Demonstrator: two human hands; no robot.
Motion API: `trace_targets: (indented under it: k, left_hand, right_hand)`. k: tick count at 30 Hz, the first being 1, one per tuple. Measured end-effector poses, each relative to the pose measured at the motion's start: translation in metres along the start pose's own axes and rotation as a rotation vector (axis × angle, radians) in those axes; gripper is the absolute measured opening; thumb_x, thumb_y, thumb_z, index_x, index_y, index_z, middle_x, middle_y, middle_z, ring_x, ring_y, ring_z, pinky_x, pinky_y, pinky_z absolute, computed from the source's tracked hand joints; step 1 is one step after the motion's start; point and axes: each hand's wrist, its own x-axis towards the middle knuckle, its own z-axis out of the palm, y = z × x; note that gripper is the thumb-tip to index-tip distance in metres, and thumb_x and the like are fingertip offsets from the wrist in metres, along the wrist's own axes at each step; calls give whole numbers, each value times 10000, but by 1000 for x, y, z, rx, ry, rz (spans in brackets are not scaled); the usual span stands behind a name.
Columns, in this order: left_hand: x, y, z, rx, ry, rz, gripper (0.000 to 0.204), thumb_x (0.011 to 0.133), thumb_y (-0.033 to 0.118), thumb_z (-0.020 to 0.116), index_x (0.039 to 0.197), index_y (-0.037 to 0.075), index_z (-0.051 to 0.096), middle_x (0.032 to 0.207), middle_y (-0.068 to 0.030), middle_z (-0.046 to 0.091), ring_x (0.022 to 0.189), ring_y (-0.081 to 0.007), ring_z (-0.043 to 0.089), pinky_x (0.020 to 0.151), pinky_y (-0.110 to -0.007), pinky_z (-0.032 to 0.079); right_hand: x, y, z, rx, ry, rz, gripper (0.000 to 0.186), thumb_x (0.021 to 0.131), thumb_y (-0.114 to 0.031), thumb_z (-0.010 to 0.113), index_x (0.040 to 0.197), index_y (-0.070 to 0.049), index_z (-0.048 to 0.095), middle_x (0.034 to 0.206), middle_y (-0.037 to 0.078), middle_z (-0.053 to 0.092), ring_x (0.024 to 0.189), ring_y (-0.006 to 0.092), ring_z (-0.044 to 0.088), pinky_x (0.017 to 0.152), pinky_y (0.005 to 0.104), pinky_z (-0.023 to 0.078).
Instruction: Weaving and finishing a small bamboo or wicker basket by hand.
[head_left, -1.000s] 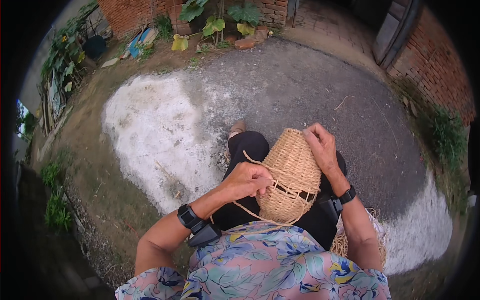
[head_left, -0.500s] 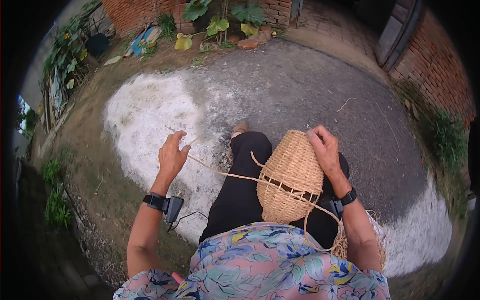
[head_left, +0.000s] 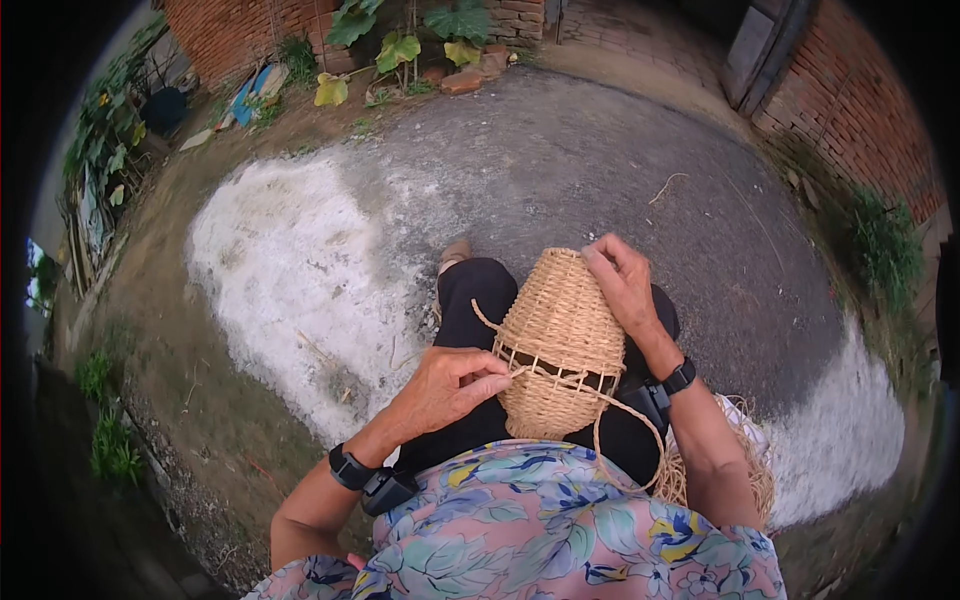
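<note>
Head view: woven basket [head_left: 562,310] on the lap, cord in the left hand

We find the straw-coloured basket resting on the black trousers [head_left: 470,290], between the two hands, with its narrower end pointing away from the body. A gap crosses the body of the basket (we see only upright stakes bridging it), with close weave above and below.

Left hand [head_left: 455,385]: thumb and forefinger are pinched together on the cord [head_left: 630,407] at the left end of the gap, just beside the basket wall. From this pinch we trace the cord along the gap to the right, where it leaves the weave and hangs in a loose loop over the floral shirt [head_left: 560,510]. A short strand end projects from the basket's left side.

Right hand [head_left: 622,285]: the bent fingers grip the basket on the right of its far, narrower end. We cannot see every fingertip.

Beside the right forearm we note a bundle of loose strands [head_left: 672,482]. Each wrist carries a black band. Beyond the knees lies grey pavement [head_left: 700,240], with a white patch [head_left: 290,270] on the left.
</note>
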Motion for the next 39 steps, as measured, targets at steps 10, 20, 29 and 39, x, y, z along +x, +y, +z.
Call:
trace_targets:
  k: [10,20,29,39]
  left_hand:
    - [14,4,20,203,147,125,157,836,131,747,938,22,697,731,-62,657,545,-123,567,496,-272,439]
    - [26,4,15,371,131,334,136,822,123,736,907,24,699,732,-92,674,587,-214,645,531,-316,495]
    - [23,3,20,107,84,19,89,844,88,711,910,30,700,629,-36,640,518,-119,580,503,-273,457]
    - [7,2,19,276,475,280,177,767,-9,723,924,42,658,967,-69,573,598,-95,517,534,-235,439]
  right_hand:
    - [-2,-3,-1,-19,12,41,246,900,-224,645,820,4,604,753,69,601,725,158,567,687,319,459]
    - [-2,-2,-2,-13,19,28,248,899,-222,640,820,9,598,759,77,599,725,165,562,682,327,456]
    - [-3,1,-2,-16,30,23,259,901,-230,640,823,12,597,754,77,587,712,163,553,665,325,453]
    - [-2,1,-4,28,25,32,279,907,-259,633,821,3,596,752,69,590,713,158,554,667,324,453]
